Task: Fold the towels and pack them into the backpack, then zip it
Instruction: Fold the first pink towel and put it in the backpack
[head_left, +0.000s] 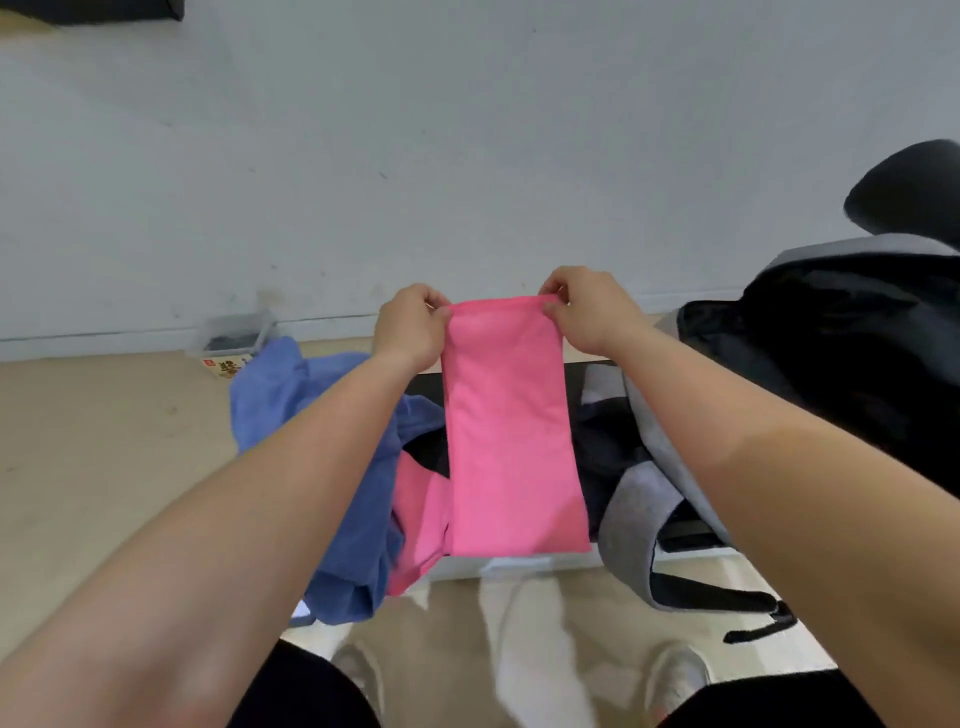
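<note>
Above the table (519, 565), a pink towel (506, 431) is held up in the air by its two top corners; the left hand (410, 325) pinches the left corner between thumb and curled fingers, and the right hand (587, 309) pinches the right corner likewise; the upper edge is thus kept taut, and the cloth is let hang as a narrow, doubled strip, its lower end reaching near the table's front edge. It is judged that the towel is held high so that its own weight straightens the layers and the side edges can be matched; a fold in half, top to bottom, seems called for next. To the left, a blue towel (332, 467) lies in a loose heap, partly spilling over the table's edge, and a second pink cloth (415, 525) is crumpled against it; both appear unfolded. To the right, the backpack (831, 364) is set with its main compartment gaping, presumably so that folded towels can be dropped in with little reach; whether anything is inside cannot be told; the zip is not yet closed.
</note>
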